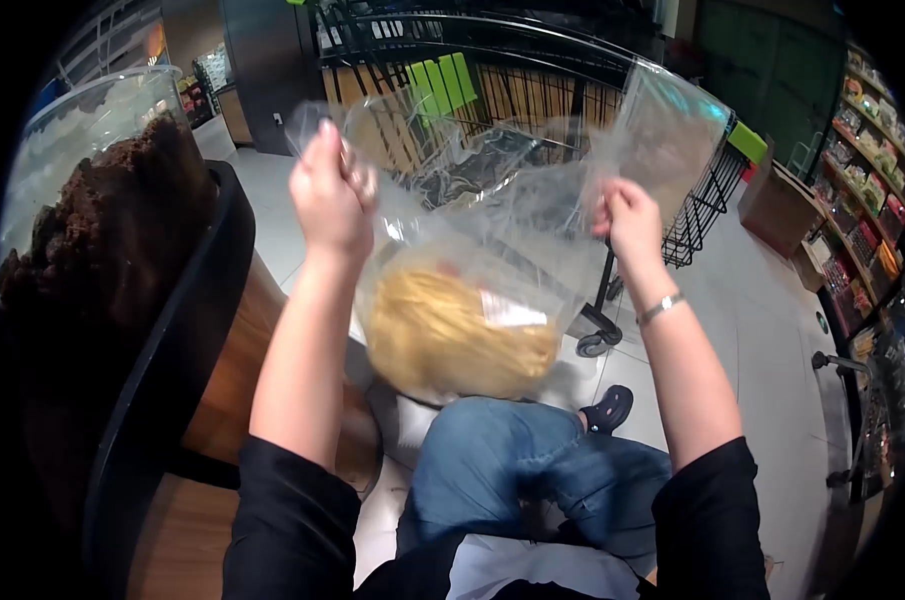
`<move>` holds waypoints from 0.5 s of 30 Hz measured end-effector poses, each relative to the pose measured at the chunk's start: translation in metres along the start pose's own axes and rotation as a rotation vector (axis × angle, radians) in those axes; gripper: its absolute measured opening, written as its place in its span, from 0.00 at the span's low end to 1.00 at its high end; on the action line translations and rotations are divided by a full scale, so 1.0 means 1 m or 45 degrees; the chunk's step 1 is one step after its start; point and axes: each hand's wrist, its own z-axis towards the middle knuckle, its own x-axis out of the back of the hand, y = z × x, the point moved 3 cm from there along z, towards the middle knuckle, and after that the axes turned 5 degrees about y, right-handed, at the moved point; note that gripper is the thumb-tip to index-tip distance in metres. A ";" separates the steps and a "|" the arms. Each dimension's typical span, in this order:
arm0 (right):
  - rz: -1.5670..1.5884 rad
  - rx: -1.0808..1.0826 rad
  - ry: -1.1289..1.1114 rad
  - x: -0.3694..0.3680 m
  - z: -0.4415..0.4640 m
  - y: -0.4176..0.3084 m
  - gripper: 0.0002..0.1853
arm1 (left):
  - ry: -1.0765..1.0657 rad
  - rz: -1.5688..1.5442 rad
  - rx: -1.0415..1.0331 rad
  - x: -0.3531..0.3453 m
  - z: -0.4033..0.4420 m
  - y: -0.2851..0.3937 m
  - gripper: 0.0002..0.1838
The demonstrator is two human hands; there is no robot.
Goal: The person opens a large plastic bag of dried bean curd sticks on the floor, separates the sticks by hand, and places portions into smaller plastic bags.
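Observation:
A large clear plastic bag [492, 235] is stretched between my two hands, its upper part pulled wide. Yellowish-brown strip-like food [442, 330] fills its bottom, hanging just beyond my knees. A white label [513, 309] with small print shows on the bag's front. My left hand [334, 190] is closed in a fist on the bag's left upper edge. Pinched in my right hand [627, 215] is the right upper edge, with a flap of clear plastic rising above it. The fingertips are partly blurred.
Behind the bag stands a black wire shopping cart [517, 85] with green panels and clear plastic inside. At left, a clear tub [102, 170] of dark brown crumbly food sits by a wood-sided counter [197, 420]. Stocked shelves [867, 180] line the right, past a cardboard box [778, 210].

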 end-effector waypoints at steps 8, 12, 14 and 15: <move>-0.087 0.116 -0.142 -0.003 -0.022 -0.030 0.09 | 0.041 0.000 0.152 0.000 -0.020 -0.005 0.19; 0.046 0.331 0.052 0.023 -0.017 -0.056 0.07 | -0.102 -0.099 -0.187 -0.041 -0.029 0.033 0.19; 0.005 0.554 0.047 0.020 -0.012 -0.095 0.07 | -0.271 -0.207 -0.419 -0.064 -0.030 0.068 0.20; -0.025 0.696 0.046 0.015 0.002 -0.098 0.07 | -0.340 -0.228 -0.469 -0.070 -0.025 0.082 0.19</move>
